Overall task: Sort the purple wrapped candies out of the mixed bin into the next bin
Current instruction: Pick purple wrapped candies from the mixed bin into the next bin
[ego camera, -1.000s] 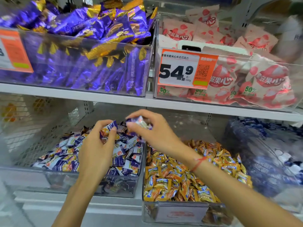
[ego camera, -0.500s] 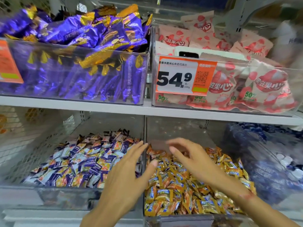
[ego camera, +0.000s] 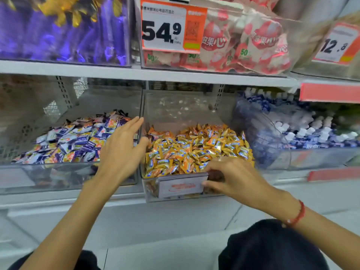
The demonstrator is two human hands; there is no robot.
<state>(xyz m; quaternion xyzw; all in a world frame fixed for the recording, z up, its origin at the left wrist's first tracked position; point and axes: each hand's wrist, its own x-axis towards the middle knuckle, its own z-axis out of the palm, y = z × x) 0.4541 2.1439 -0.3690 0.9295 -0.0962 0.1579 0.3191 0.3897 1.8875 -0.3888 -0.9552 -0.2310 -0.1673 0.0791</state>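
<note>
Sorting looks far from finished, since many purple wrapped candies (ego camera: 81, 142) lie in the left bin (ego camera: 64, 172) among orange ones, while the left hand (ego camera: 121, 151) hovers open and empty at the divider and the right hand (ego camera: 231, 176) pinches the front rim of the orange-candy bin (ego camera: 181, 187).

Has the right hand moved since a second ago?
Yes. The right hand came down from above the purple candies bin to the front wall of the orange candies bin.
</note>
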